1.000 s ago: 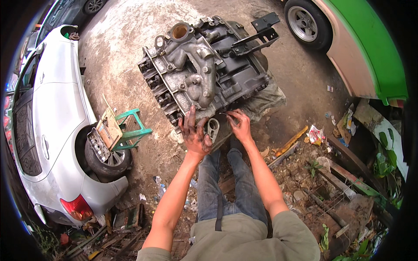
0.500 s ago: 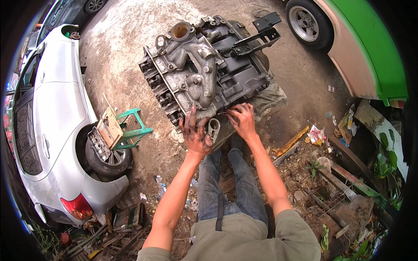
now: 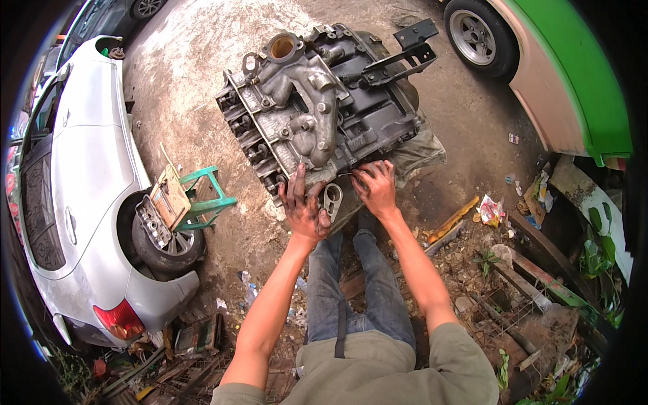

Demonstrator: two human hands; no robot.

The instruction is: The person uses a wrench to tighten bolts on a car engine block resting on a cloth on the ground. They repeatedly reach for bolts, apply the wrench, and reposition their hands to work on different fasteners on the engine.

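Note:
A car engine with a grey cast intake manifold stands before me. My left hand, dark with grease, rests against its near edge with fingers stretched out. Beside the thumb, a pale metal housing with a round opening sticks out from the engine's near end. To the right of that, my right hand is closed in a pinch at the engine's near face. A thin, light-coloured piece shows at its fingertips; its kind is too small to make out.
A crumpled grey cloth lies under the engine's right side. On the left stand a silver car and a green stool bearing a board and a metal part. A green and cream vehicle is at right. Scrap wood and litter cover the near right ground.
Both hands stay almost where they were, with only tiny shifts of the right fingers. The engine looks the same.

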